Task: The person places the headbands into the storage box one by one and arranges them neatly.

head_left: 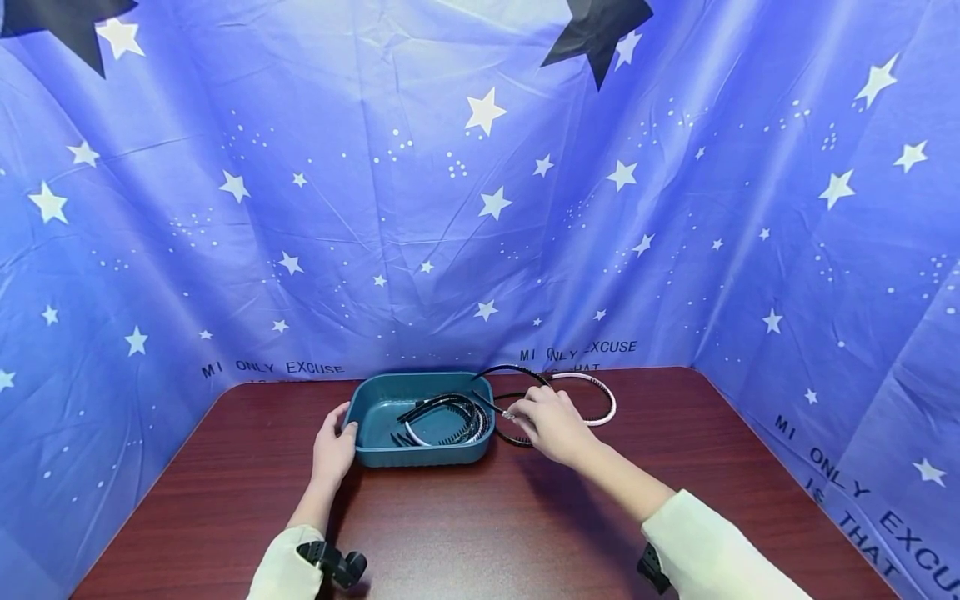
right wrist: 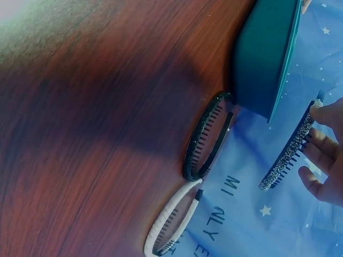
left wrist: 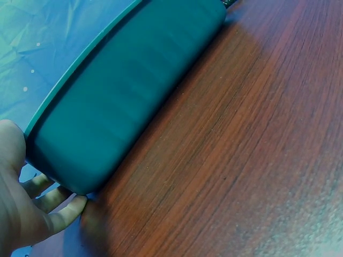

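A teal plastic bin (head_left: 423, 457) stands toward the back of the table. My left hand (head_left: 333, 450) grips its left end, thumb at the rim and fingers along the outer wall. Inside the bin lie several headbands (head_left: 450, 400), black and white, bunched at the right side. Just right of the bin, my right hand (head_left: 553, 423) pinches a black headband studded with glittering stones (right wrist: 292, 147), held raised above the table. Below that hand a black sparkly toothed headband (right wrist: 193, 144) rests on the table. A white headband (right wrist: 166, 217) lies beside it, farther right.
The dark red wood-grain table (head_left: 465, 533) ends at a blue star-printed cloth (head_left: 420, 208) hanging behind and at both sides. Each sleeve carries a black wrist device, such as the left one (head_left: 333, 564).
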Demonstrator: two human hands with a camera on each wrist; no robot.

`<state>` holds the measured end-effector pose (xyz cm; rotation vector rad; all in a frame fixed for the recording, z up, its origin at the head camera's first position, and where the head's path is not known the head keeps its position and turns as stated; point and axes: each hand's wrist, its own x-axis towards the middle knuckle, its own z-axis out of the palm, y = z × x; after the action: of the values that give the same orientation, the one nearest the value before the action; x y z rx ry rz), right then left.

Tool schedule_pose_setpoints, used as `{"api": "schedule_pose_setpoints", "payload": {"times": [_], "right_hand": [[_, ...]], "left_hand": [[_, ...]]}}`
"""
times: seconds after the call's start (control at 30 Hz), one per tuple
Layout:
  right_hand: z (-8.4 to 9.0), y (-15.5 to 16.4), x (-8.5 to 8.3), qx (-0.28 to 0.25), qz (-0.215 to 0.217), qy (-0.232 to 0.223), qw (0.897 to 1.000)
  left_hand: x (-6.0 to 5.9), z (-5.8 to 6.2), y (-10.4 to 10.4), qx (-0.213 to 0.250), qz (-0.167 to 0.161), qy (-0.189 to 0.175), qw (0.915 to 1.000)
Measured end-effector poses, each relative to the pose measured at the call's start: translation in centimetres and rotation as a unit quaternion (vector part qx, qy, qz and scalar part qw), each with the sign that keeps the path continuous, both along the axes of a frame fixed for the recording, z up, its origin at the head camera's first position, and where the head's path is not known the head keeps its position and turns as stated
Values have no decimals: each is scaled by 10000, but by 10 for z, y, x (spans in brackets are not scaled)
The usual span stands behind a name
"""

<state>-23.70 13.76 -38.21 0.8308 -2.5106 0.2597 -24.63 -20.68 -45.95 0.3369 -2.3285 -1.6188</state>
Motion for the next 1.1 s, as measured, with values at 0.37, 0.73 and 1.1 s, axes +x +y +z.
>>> {"api": "schedule_pose_setpoints", "payload": {"times": [0.37,0.73,1.1], "right_hand": [[2,-17,0,38,175,72,9998],[1,-34,1,83,361,142,9992],[-2,-47,2,141,473,94,9987]], "left_hand": [[0,0,-1,17,0,-8,10000],[-1,-1,-2,46,-16,9,10000],[0,1,0,69,49,140,9999]]}}
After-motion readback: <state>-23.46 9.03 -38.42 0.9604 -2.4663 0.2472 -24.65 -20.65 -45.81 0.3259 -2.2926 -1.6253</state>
